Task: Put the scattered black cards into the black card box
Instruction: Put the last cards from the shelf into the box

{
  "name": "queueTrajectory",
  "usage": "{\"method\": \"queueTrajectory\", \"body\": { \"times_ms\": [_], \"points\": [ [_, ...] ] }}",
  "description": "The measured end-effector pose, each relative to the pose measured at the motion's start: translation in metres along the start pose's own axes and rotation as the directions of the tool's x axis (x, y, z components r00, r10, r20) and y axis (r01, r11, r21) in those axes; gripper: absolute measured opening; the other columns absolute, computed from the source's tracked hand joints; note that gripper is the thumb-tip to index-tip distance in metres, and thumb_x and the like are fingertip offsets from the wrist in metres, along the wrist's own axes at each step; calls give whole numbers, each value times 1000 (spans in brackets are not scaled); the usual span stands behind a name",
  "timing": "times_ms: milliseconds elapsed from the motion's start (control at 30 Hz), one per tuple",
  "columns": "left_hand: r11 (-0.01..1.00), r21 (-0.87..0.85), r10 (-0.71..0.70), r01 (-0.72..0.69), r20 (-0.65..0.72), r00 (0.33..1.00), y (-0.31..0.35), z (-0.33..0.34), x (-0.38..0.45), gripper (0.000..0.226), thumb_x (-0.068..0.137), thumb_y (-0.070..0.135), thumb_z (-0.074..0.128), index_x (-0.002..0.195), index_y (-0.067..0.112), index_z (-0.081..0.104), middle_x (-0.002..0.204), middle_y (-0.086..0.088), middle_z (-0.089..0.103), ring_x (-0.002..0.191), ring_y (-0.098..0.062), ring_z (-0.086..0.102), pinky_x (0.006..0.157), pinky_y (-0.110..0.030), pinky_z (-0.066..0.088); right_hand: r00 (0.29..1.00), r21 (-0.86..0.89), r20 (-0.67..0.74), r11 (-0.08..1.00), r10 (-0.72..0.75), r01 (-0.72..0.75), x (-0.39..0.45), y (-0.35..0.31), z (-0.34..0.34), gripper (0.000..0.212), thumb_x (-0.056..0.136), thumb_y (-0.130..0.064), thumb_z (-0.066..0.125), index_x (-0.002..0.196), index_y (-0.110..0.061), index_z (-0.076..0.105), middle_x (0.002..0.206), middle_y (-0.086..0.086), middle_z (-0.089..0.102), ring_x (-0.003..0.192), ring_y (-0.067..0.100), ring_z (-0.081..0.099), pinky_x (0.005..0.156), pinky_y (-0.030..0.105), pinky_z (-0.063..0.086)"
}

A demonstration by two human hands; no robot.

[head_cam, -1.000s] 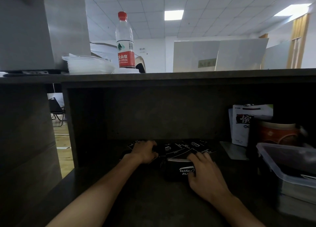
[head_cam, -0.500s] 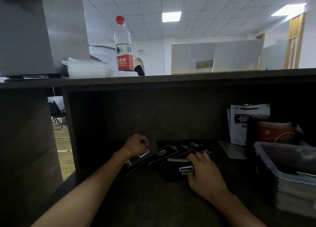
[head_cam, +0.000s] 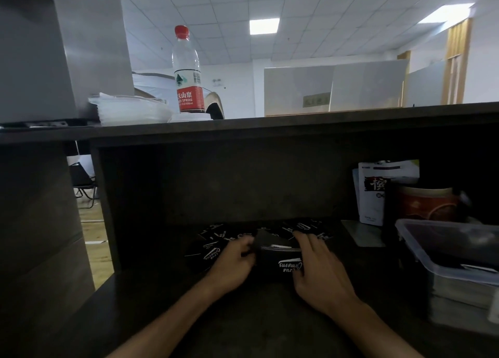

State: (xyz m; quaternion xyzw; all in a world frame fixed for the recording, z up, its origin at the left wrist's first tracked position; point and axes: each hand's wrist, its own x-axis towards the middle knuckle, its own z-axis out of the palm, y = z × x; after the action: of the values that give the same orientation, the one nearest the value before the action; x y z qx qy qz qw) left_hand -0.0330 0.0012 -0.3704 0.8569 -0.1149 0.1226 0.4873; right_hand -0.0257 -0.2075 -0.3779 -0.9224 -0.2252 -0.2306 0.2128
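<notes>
The black card box [head_cam: 279, 262] with white script stands on the dark shelf, its flap [head_cam: 266, 237] open at the top. My right hand [head_cam: 317, 266] grips the box's right side, fingers over its top edge and thumb at the front. My left hand [head_cam: 233, 264] is at the box's left edge, its blurred fingers curled round black cards at the opening. A pale edge of stacked cards shows in the box mouth. Loose black cards [head_cam: 212, 245] lie scattered left of the box, and more loose cards [head_cam: 306, 227] lie behind it.
A clear plastic container [head_cam: 442, 252] sits at the right, with a red-brown tin [head_cam: 429, 203] and a white packet [head_cam: 374, 193] behind it. The shelf's left wall [head_cam: 105, 209] stands close by. On the top board are a water bottle [head_cam: 187, 71] and stacked plastic lids [head_cam: 129, 109].
My left hand lifted some cards from the left pile and carried them right to the box opening. My right hand stayed on the box. The camera view dipped slightly.
</notes>
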Motion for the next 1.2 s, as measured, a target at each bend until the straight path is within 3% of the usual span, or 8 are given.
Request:
{"method": "queueTrajectory", "body": {
  "times_ms": [167,333,433,633,833,1000,1133,1200],
  "points": [
    [879,471,102,-80,-20,995,0,-19,14,39,90,-4,45,106,17,73,108,2,59,109,-12,57,101,-23,42,999,-62,34,997,-41,44,2,2,2,57,88,-30,55,141,-36,35,136,-10,40,127,12,33,108,37,37],
    [536,819,-206,207,-111,972,-4,-42,46,49,83,57,62,121,25,62,129,-4,56,122,-24,52,102,-38,40,997,-70,24,995,-70,72,1,3,2,47,87,-29,54,131,-38,41,129,-12,43,122,11,34,103,36,37],
    [579,777,-254,247,-116,960,-8,-41,52,62,72,60,73,120,25,58,129,1,58,121,-21,54,102,-37,41,997,-61,30,995,-73,74,2,2,1,48,88,-29,54,132,-38,40,130,-13,42,123,10,34,106,36,35],
    [944,270,-117,189,-262,958,-6,-40,39,37,76,8,78,101,22,55,106,-2,66,93,-14,64,76,-26,53,996,-46,43,996,-74,76,1,1,0,51,88,-28,55,136,-37,40,136,-10,38,128,11,32,109,35,35],
    [990,143,22,-5,-117,993,20,-32,0,30,93,2,57,100,29,67,101,8,70,93,-1,66,78,-16,53,997,-31,12,997,-75,76,-2,0,-2,52,86,-26,59,135,-32,43,153,-8,20,143,14,20,117,37,28],
    [1000,7,-10,9,75,997,37,-17,-18,25,98,3,50,105,16,69,99,1,74,93,-3,68,80,-16,53,999,16,-15,999,-32,32,-1,-2,-2,57,83,-24,62,131,-36,33,132,-11,39,127,10,35,109,32,35],
    [984,-40,-170,172,49,984,36,-20,7,28,102,21,44,102,19,72,93,1,75,82,-6,67,69,-19,47,999,-47,9,998,-52,53,0,1,-2,58,86,-27,57,139,-36,35,131,-8,35,126,13,32,107,35,35],
    [977,41,-203,208,-102,974,29,-16,28,23,101,24,50,99,14,71,88,-6,74,77,-7,67,72,-23,51,998,-62,22,996,-62,64,0,2,-1,50,88,-28,55,136,-35,41,130,-7,35,125,13,32,106,34,37]
  ]
}}
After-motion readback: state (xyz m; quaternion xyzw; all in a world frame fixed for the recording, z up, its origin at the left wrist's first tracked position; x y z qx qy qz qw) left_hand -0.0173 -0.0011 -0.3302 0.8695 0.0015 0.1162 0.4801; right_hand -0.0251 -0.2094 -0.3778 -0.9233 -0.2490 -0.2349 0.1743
